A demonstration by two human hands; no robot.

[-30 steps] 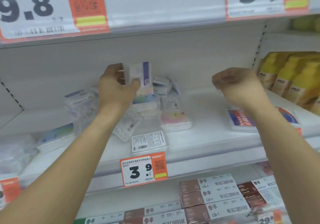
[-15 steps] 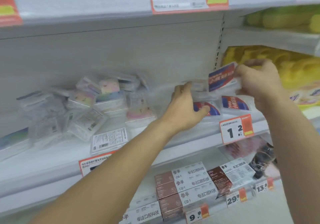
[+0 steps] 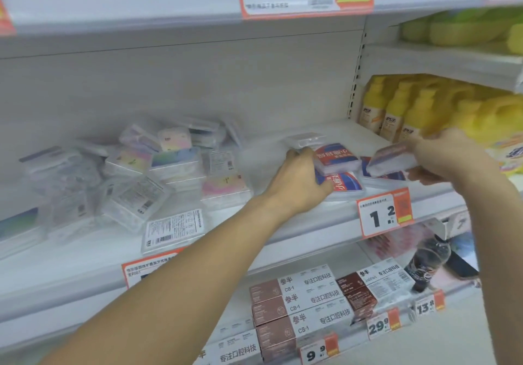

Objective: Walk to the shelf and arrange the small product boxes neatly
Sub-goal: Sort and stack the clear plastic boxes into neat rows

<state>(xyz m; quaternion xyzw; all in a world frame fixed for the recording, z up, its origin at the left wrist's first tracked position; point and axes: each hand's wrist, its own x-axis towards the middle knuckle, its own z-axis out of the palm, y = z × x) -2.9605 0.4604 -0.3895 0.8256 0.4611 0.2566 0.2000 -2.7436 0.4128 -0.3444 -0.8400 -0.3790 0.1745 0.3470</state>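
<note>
On the shelf, a red-and-blue box is gripped by the left hand, fingertips hidden behind it, while a blurred box is pinched, lifted, by the right hand.

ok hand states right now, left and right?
Left hand: fingers curled on the red-and-blue boxes on the shelf.
Right hand: closed on a small box, lifted.

Red/blue boxes, yellow bottles, orange-white price tag.
</note>
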